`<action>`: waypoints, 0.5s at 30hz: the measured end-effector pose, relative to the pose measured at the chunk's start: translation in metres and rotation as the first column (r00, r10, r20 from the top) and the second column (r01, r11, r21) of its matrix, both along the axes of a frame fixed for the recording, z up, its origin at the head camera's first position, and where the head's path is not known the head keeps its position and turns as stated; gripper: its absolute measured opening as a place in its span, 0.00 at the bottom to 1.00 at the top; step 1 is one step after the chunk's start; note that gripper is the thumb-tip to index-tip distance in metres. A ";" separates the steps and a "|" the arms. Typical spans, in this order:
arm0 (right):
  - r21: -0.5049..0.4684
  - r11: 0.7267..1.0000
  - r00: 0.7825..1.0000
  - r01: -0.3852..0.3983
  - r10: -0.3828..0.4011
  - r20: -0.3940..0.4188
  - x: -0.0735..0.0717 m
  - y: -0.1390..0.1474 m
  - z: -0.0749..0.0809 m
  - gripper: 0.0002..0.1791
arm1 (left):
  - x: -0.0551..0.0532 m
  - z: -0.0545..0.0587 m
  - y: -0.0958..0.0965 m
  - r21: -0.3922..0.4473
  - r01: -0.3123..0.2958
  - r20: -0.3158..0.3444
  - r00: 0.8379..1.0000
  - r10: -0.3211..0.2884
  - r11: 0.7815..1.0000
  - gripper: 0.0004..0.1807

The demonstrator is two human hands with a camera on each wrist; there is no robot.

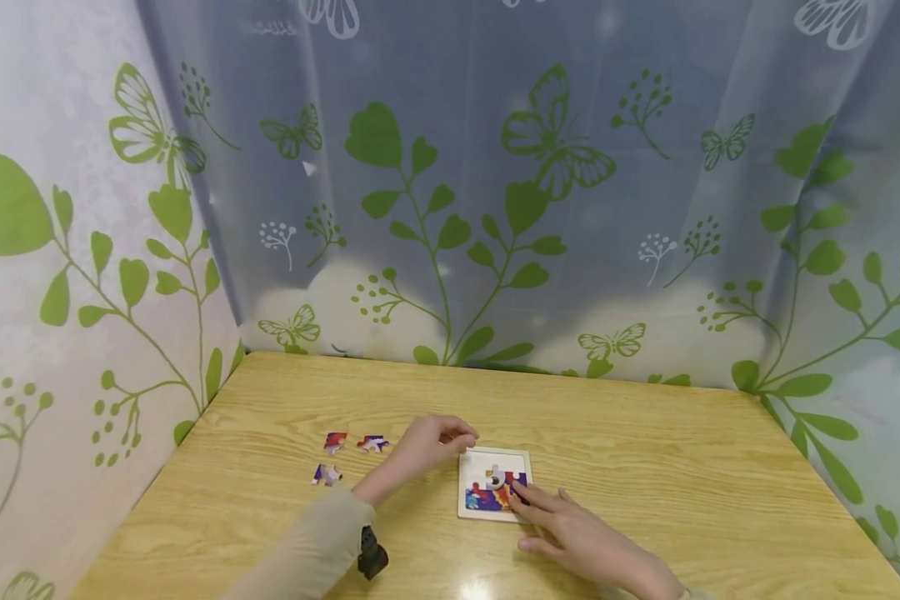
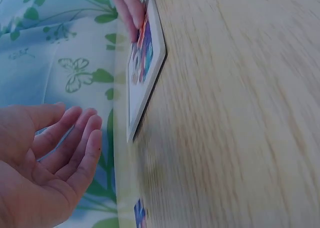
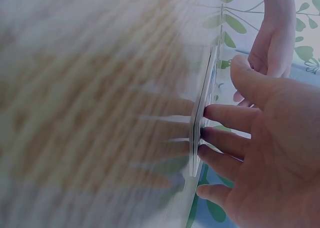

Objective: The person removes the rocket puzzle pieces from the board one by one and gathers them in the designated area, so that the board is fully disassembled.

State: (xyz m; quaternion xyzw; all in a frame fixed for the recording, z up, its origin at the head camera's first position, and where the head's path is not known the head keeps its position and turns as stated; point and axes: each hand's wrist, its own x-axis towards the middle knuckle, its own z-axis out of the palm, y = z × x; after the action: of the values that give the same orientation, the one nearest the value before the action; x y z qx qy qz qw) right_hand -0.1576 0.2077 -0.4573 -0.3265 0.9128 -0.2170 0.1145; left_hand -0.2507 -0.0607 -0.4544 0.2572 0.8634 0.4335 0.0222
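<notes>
I'm seeing the right hand (image 1: 573,531) resting straight-fingered, ungripped, on the right side of the pale square puzzle tray (image 1: 480,463), probably steadying its joined multicoloured jigsaw pieces (image 1: 487,498). The left hand (image 1: 429,446) is hovering by the tray's far-left corner, relaxed, empty. Three red-purple-white loose pieces (image 1: 335,439) are lying left of the tray, seemingly within reach.

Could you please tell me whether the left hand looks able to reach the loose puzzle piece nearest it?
Probably yes: the left hand appears empty, and only bare tabletop shows between it and that loose puzzle piece.
</notes>
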 end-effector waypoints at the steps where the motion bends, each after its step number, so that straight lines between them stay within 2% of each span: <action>1: 0.000 1.000 1.000 0.002 -0.002 0.006 0.000 0.000 0.000 0.36 | 0.000 0.000 0.003 -0.007 0.008 0.008 1.000 -0.008 1.000 0.11; 7: 0.005 1.000 1.000 -0.005 0.005 -0.008 0.000 0.001 -0.001 0.35 | 0.001 -0.003 0.018 -0.044 0.066 0.063 0.996 -0.063 0.997 0.13; 15: 0.010 1.000 0.999 -0.018 0.019 -0.050 0.000 0.001 -0.002 0.35 | 0.002 -0.009 0.030 -0.056 0.093 0.070 0.994 -0.089 0.994 0.14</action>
State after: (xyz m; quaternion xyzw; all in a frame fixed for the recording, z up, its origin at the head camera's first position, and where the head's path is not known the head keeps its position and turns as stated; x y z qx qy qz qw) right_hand -0.1572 0.2083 -0.4592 -0.3396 0.9134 -0.2032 0.0953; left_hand -0.2489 -0.0311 -0.4639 0.2808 0.8619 0.4148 0.0787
